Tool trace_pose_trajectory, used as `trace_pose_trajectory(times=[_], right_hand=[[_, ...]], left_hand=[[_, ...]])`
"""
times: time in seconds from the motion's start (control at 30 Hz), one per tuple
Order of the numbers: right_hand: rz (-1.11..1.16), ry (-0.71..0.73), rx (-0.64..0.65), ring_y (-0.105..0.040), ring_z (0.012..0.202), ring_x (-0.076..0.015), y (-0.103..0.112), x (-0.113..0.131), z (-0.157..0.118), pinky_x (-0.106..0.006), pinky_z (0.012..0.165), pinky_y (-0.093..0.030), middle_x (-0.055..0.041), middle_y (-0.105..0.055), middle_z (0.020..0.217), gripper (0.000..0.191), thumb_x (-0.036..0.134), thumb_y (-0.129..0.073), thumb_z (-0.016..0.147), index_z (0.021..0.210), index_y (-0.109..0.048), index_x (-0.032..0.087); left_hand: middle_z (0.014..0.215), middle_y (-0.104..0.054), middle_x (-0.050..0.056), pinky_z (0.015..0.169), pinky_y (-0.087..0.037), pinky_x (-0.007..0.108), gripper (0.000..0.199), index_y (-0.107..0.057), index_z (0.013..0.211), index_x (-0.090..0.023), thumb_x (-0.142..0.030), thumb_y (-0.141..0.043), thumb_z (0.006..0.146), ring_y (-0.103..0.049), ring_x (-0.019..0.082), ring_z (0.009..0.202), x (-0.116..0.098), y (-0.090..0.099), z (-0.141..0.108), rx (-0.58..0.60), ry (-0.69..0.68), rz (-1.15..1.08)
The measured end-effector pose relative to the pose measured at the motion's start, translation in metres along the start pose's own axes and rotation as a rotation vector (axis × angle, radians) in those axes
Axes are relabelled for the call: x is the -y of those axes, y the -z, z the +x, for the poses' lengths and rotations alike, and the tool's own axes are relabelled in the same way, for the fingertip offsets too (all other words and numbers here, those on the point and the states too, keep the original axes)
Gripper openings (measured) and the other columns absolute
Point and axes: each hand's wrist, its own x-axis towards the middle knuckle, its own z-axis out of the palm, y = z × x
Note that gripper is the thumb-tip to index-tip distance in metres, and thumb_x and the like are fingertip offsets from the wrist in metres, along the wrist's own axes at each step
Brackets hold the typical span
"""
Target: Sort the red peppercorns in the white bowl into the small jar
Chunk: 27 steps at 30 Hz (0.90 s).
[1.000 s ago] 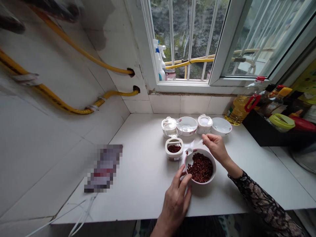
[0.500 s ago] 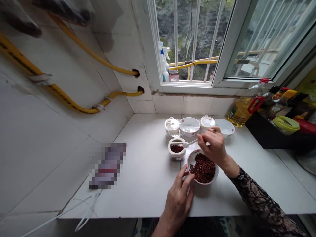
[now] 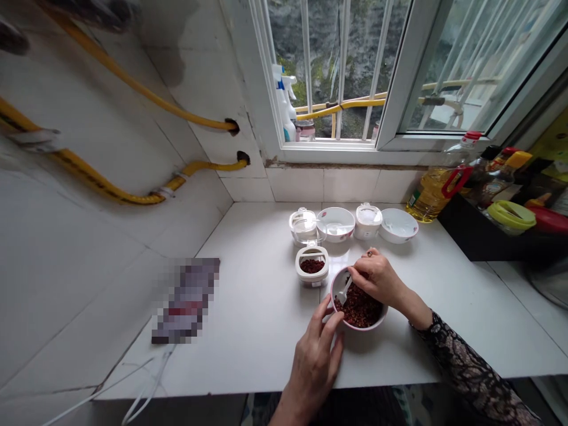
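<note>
A white bowl (image 3: 384, 322) with a pink rim holds dark red dried bits (image 3: 360, 307) that look like Sichuan peppercorns. My left hand (image 3: 316, 352) grips the bowl's left side, fingers at the rim. Over the bowl's far right part, my right hand (image 3: 377, 277) is closed round the handle of a small white spoon (image 3: 343, 294), whose head dips into the bits at the left inner wall. Just beyond the bowl to the left stands a seasoning jar (image 3: 312, 277) with its lid up, partly filled with the same red bits.
Behind are two lidded seasoning jars (image 3: 368, 222) and two white bowls (image 3: 399, 226) in a row. An oil bottle (image 3: 432, 192) and a black rack (image 3: 461, 231) of bottles stand at the right. A blurred-out packet (image 3: 189, 302) and a white cable (image 3: 148, 384) lie left.
My right hand has brought the spoon from over the open jar down into the bowl. The left hand keeps its hold on the bowl. The view has shifted slightly.
</note>
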Motion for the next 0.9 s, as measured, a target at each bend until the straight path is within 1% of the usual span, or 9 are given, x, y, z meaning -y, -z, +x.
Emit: trace_pose_trajectory(times=[0.13,0.23,0.33,0.4,0.5,0.63,0.73,0.83,0.9], right_hand=[[0.139,-0.158,-0.029,-0.03,0.048,-0.0084,0.001,0.001,-0.002,-0.028,0.067,-0.034,0.0068,-0.04,0.046,0.044,0.028,-0.046,0.093,0.051,-0.036,0.019],[0.273,-0.321,-0.042,-0.03,0.049,-0.0092,0.005,-0.001,-0.003,-0.026,0.057,-0.032,0.0057,-0.033,0.046,0.047,0.036,-0.046,0.092,0.05,-0.031,0.02],[0.416,-0.466,-0.016,-0.03,0.05,-0.0093,0.008,-0.003,-0.003,-0.025,0.05,-0.027,0.0044,-0.031,0.049,0.048,0.045,-0.045,0.09,0.051,-0.033,0.02],[0.454,-0.509,-0.011,-0.031,0.05,-0.0095,0.009,-0.004,-0.003,-0.025,0.049,-0.027,0.0038,-0.032,0.051,0.048,0.048,-0.045,0.089,0.052,-0.036,0.02],[0.393,-0.471,-0.02,-0.032,0.051,-0.0095,0.011,-0.006,-0.004,-0.025,0.053,-0.029,0.0041,-0.033,0.05,0.046,0.043,-0.045,0.09,0.052,-0.035,0.02],[0.211,-0.254,0.031,-0.027,0.048,-0.0075,0.012,-0.007,-0.005,-0.029,0.065,-0.033,0.007,-0.034,0.047,0.043,0.031,-0.046,0.09,0.052,-0.032,0.018],[0.204,-0.144,0.103,-0.029,0.047,-0.0072,0.012,-0.006,-0.005,-0.03,0.07,-0.034,0.0076,-0.039,0.047,0.041,0.027,-0.046,0.091,0.053,-0.034,0.018],[0.253,-0.128,0.146,-0.032,0.049,-0.0081,0.012,-0.004,-0.005,-0.029,0.07,-0.035,0.0069,-0.04,0.047,0.041,0.027,-0.045,0.092,0.053,-0.035,0.018],[0.281,-0.18,0.144,-0.032,0.05,-0.0088,0.014,-0.004,-0.005,-0.029,0.068,-0.035,0.0063,-0.038,0.047,0.043,0.03,-0.045,0.092,0.052,-0.033,0.019]], left_hand=[[0.141,-0.05,0.016,0.091,-0.057,0.032,0.035,-0.05,0.125,-0.02,-0.008,-0.043,0.092,-0.06,0.023,0.12,0.0,0.001,0.0,0.001,-0.003,0.008],[0.141,-0.049,0.017,0.091,-0.057,0.032,0.035,-0.049,0.125,-0.02,-0.009,-0.043,0.093,-0.059,0.024,0.122,0.0,0.002,0.0,0.003,0.0,0.005],[0.141,-0.049,0.017,0.092,-0.057,0.032,0.034,-0.049,0.125,-0.019,-0.01,-0.043,0.093,-0.06,0.024,0.122,0.0,0.002,0.0,0.01,0.001,0.0],[0.141,-0.048,0.017,0.092,-0.057,0.032,0.033,-0.049,0.125,-0.019,-0.011,-0.043,0.094,-0.06,0.023,0.121,-0.001,0.002,0.0,0.011,0.001,-0.001],[0.141,-0.048,0.017,0.091,-0.057,0.031,0.032,-0.049,0.125,-0.019,-0.011,-0.042,0.095,-0.06,0.022,0.121,-0.001,0.001,0.001,0.013,0.003,-0.003],[0.141,-0.047,0.016,0.092,-0.056,0.031,0.032,-0.049,0.125,-0.019,-0.011,-0.043,0.095,-0.06,0.022,0.12,-0.001,0.002,0.001,0.011,-0.001,-0.001],[0.141,-0.047,0.016,0.092,-0.056,0.03,0.032,-0.049,0.126,-0.019,-0.011,-0.042,0.095,-0.06,0.021,0.12,0.0,0.002,0.001,0.008,-0.006,0.002],[0.14,-0.047,0.016,0.091,-0.056,0.029,0.031,-0.049,0.125,-0.019,-0.012,-0.042,0.096,-0.061,0.02,0.118,0.0,0.002,0.0,0.01,-0.005,0.004],[0.14,-0.047,0.017,0.091,-0.056,0.029,0.031,-0.049,0.126,-0.019,-0.012,-0.042,0.096,-0.061,0.021,0.117,0.0,0.001,0.0,0.009,-0.007,0.005]])
